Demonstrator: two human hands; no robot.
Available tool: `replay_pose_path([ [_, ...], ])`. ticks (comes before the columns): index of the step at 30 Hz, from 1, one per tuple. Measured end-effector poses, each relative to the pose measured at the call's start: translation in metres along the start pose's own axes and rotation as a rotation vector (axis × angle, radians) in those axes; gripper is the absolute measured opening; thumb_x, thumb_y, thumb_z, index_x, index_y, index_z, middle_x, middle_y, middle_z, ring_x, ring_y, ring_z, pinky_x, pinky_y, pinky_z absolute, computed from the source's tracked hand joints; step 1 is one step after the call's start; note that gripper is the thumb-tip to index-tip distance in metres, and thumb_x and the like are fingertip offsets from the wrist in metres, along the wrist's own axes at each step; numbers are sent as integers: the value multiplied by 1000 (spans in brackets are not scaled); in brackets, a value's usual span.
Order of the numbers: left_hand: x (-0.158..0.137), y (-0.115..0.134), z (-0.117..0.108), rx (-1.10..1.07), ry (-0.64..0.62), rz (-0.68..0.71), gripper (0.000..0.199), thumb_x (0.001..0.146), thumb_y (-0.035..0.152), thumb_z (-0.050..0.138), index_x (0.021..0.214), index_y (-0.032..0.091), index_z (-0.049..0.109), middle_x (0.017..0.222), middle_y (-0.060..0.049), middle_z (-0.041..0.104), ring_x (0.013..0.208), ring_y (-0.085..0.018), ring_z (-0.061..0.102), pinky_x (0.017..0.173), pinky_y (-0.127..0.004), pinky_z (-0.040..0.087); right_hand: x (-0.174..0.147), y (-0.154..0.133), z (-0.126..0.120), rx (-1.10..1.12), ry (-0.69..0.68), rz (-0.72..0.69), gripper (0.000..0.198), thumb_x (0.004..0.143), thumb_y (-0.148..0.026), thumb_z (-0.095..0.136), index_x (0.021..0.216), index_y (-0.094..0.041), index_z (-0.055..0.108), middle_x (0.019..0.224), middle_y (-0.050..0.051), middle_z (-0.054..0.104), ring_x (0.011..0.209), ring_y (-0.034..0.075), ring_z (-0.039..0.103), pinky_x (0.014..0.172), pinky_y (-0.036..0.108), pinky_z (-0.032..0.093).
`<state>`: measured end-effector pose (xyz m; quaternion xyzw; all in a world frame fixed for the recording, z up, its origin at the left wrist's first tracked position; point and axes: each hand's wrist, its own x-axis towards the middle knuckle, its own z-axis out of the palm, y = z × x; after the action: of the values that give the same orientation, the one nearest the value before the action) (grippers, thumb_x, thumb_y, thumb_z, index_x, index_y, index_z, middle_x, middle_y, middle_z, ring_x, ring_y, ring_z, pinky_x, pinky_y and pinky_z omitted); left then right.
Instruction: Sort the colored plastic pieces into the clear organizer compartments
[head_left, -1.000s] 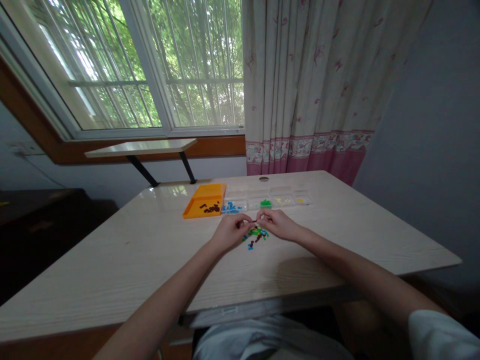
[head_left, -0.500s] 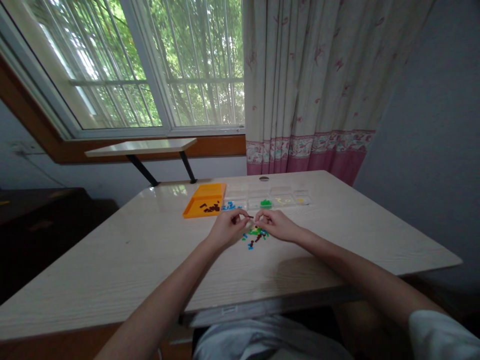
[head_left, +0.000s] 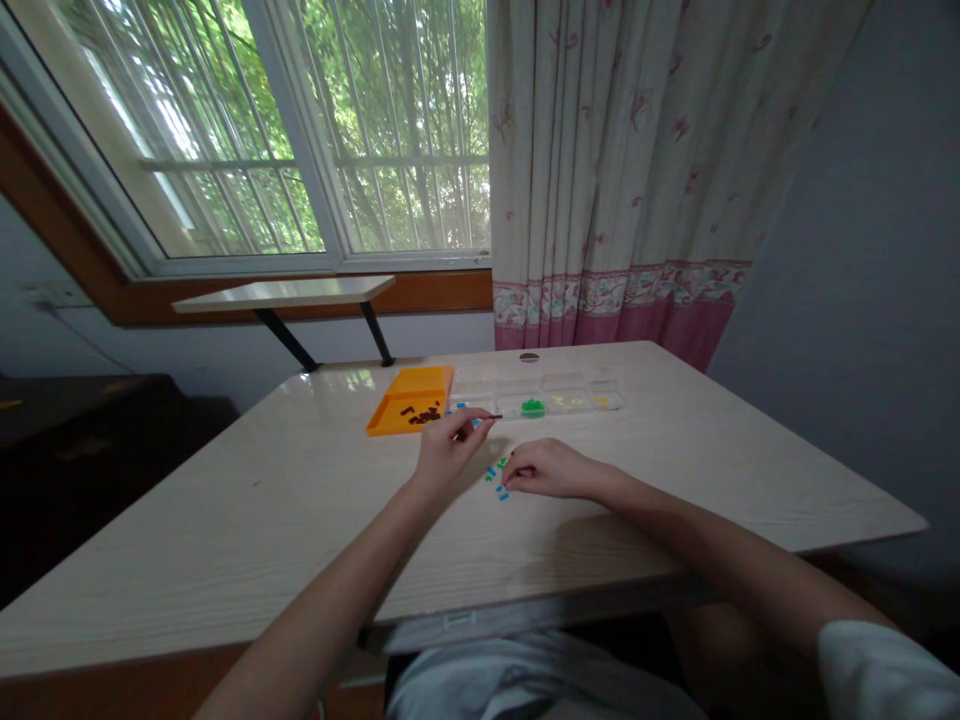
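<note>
My left hand [head_left: 451, 440] is raised above the table with thumb and fingertips pinched on a small dark brown piece [head_left: 495, 416], which sticks out to the right. My right hand [head_left: 546, 468] is lower, over the loose pile on the table, its fingers closed together and pointing down. Whatever its fingertips hold, if anything, is hidden. Beside those fingertips lie small blue pieces [head_left: 503, 496] and green pieces [head_left: 489, 478]. The hand covers the rest of the pile.
An open orange case [head_left: 373, 424] with several brown pieces [head_left: 426, 415] stands beyond my left hand. To its right is a row of clear open boxes [head_left: 517, 385], holding blue, green [head_left: 532, 408] and yellow pieces. A raised shelf [head_left: 285, 294] stands at the back left.
My right hand has come away from my left and dropped onto the pile, covering most of it. My left hand has risen slightly, still pinching the brown piece.
</note>
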<state>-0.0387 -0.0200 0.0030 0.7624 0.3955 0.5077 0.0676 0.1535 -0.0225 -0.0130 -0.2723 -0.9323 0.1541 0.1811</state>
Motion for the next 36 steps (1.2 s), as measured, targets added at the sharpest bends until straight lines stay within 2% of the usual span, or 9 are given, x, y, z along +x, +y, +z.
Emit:
replay_pose_path([
  [11, -2, 2, -4, 38, 144, 44, 20, 77, 32, 56, 81, 16, 68, 50, 4, 52, 43, -5, 39, 45, -16, 31, -2, -3, -6, 23, -33, 41, 17, 75, -20, 55, 88, -19, 66, 65, -2, 56, 58, 8, 48, 57, 18, 33],
  [20, -1, 2, -5, 78, 124, 39, 22, 77, 34, 55, 80, 16, 68, 51, 3, 54, 44, -5, 40, 45, -16, 32, -2, -2, -7, 29, -45, 43, 18, 75, -21, 55, 90, -20, 65, 64, -2, 56, 58, 9, 49, 57, 18, 34],
  [25, 8, -18, -15, 184, 134, -119, 26, 77, 38, 53, 82, 17, 67, 46, 5, 45, 43, -6, 41, 46, -17, 31, -3, -1, -6, 45, -43, 34, 16, 76, -21, 54, 88, -19, 65, 70, 0, 59, 60, 9, 50, 58, 18, 36],
  [29, 10, -53, -28, 363, 224, -391, 28, 76, 41, 51, 83, 18, 65, 51, 2, 51, 46, -10, 45, 44, -20, 29, -4, -1, -5, 83, 5, 13, 14, 74, -19, 55, 84, -17, 64, 76, 1, 61, 66, 10, 53, 62, 19, 37],
  [33, 8, -80, -36, 488, 206, -495, 24, 72, 36, 56, 81, 17, 67, 59, -4, 57, 50, -13, 47, 46, -23, 28, -5, -1, -6, 171, 101, 71, 12, 74, -19, 55, 83, -15, 62, 71, 1, 62, 60, 9, 50, 57, 18, 36],
  [36, 8, -86, -37, 500, 152, -488, 23, 72, 27, 53, 87, 16, 66, 61, -4, 59, 52, -14, 50, 48, -24, 31, -4, 3, -7, 241, 169, 170, 11, 75, -22, 55, 82, -15, 60, 65, -1, 60, 51, 6, 45, 50, 17, 33],
])
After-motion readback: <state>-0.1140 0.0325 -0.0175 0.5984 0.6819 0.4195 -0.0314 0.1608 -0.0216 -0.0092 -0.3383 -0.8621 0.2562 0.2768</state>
